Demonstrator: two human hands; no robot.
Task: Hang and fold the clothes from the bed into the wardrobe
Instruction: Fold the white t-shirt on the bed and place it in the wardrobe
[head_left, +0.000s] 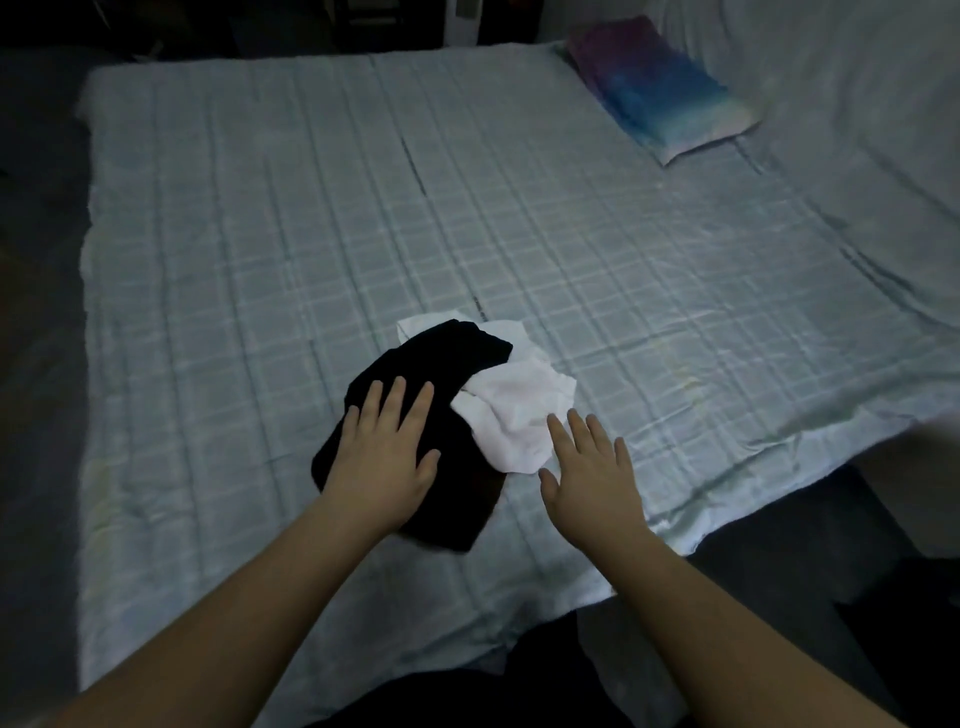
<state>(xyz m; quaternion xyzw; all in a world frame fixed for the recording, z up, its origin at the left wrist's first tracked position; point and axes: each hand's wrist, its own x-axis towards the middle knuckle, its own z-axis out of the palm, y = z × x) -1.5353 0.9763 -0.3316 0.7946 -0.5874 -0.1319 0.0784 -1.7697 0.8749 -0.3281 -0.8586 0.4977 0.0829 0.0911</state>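
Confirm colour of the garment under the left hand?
Black garment, under the left hand; head view.

single head-worn view, forward and down over the bed (260, 234), both hands close below

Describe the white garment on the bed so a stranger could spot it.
On the pale checked bedspread, near its front edge, two crumpled garments overlap. The white garment lies partly under the black garment, just beyond the right hand; it is the only white one.
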